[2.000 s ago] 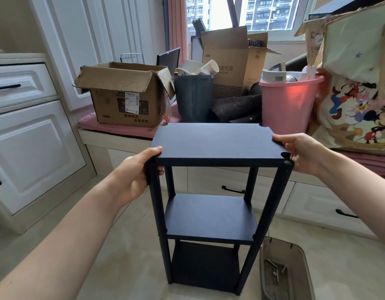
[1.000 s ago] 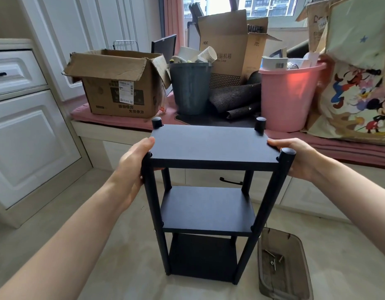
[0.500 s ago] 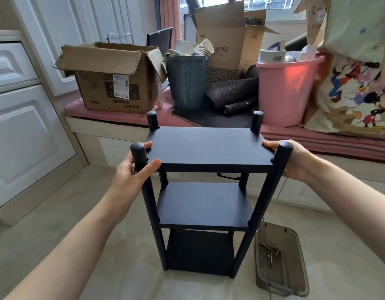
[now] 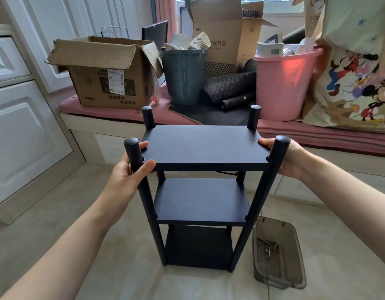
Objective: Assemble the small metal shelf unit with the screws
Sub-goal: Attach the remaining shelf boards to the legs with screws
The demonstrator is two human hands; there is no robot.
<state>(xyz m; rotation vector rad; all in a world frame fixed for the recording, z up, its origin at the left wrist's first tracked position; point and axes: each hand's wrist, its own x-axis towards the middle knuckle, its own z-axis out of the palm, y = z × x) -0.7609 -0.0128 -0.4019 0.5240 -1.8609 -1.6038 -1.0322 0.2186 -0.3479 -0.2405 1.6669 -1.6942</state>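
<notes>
Shelf unit (image 4: 201, 191): your top board (image 4: 205, 145) has slid down the posts, which now stand proud; left grip (image 4: 127, 172) clamps a post, right grip (image 4: 288, 158) holds the board's edge; screws (image 4: 268, 247) untouched

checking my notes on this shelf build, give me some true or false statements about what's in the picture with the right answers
1. The top board sits below the tips of all four posts. True.
2. The left hand rests flat on the floor. False: it grips the near left post at the top board's corner.
3. The right hand holds the top board's right edge by the near right post. True.
4. The clear tray on the floor holds nothing. False: a few loose screws lie in it.
5. The shelf unit lies on its side. False: it stands upright on the floor, three boards in place.
</notes>
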